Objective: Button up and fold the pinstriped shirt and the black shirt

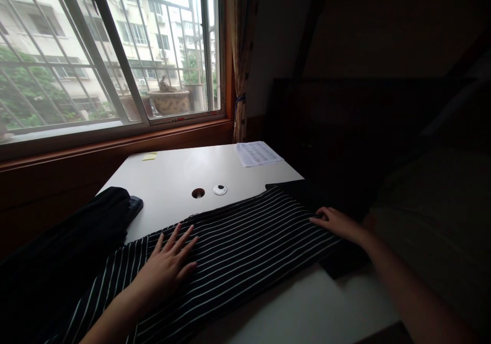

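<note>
Striped cloth [245,241]: one, lying across the table [172,172] at 6 o'clock. I'm judging it light, soft, limp, hardly fragile, probably sliding easily; edges are looking best for pinching. Left hand [172,258], 7 o'clock, is resting flat on it, fingers spread, gripping nothing. Right hand [332,222], 4 o'clock, is touching its edge, fingers bent; can't tell if pinching. Also counting: one black cloth [72,241], 8 o'clock; one yellow note [149,156], 9 o'clock; one round hole [198,194]; one white cap [220,191].
</note>
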`<state>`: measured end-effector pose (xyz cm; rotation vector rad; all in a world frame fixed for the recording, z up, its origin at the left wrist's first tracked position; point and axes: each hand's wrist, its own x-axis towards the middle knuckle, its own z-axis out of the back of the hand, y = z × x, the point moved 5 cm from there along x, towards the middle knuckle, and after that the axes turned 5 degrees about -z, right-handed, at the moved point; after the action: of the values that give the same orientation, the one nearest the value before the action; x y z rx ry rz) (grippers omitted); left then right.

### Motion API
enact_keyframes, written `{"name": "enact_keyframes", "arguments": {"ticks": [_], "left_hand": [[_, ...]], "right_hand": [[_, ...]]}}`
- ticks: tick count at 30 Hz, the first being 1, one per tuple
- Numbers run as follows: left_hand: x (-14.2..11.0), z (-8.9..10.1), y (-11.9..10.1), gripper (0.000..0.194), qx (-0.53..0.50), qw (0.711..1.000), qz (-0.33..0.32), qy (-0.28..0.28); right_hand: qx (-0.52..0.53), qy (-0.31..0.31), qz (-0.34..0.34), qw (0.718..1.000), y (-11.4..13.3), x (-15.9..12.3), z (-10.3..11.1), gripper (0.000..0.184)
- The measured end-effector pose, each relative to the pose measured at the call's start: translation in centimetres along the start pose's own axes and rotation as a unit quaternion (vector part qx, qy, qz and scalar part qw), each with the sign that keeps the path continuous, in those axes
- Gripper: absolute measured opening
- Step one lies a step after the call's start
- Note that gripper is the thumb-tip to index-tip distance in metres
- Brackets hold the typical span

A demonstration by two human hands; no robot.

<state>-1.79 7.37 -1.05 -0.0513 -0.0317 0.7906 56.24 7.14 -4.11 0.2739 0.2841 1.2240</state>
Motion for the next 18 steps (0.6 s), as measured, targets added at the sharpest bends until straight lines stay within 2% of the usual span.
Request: {"name": "enact_keyframes", "arguments": {"ticks": [2, 4, 7, 9, 12, 18], "left_hand": [[-1.3, 0.5, -2.6, 0.060, -0.036, 0.996, -0.065, 0.048], [-2.6, 0.6, -5.2, 0.067, -0.064, 0.987, -0.127, 0.071], [-4.1, -0.4, -7.8, 0.086, -0.056, 0.983, -0.164, 0.066], [-4.4, -1.3, -8.4, 0.092, -0.026, 0.987, -0.156, 0.041], [-4.3, -2.2, -8.6, 0.089, 0.008, 0.988, -0.153, 0.010], [-2.8, -2.0, -9.9, 0.082, 0.020, 0.986, -0.165, -0.016]], "right_hand": [[0.015, 0.050, -0.026, 0.998, -0.5, -0.3, 0.2, 0.053], [0.041, 0.098, -0.035, 0.994, -0.4, -0.6, 0.2, 0.052], [0.102, 0.138, -0.028, 0.985, 0.6, -1.0, 0.2, 0.051], [0.141, 0.129, -0.030, 0.981, 1.0, -1.2, 0.5, 0.050], [0.170, 0.089, -0.036, 0.981, 0.7, -1.3, 1.4, 0.050], [0.158, 0.014, -0.034, 0.987, -2.5, -0.5, 3.9, 0.045]]}}
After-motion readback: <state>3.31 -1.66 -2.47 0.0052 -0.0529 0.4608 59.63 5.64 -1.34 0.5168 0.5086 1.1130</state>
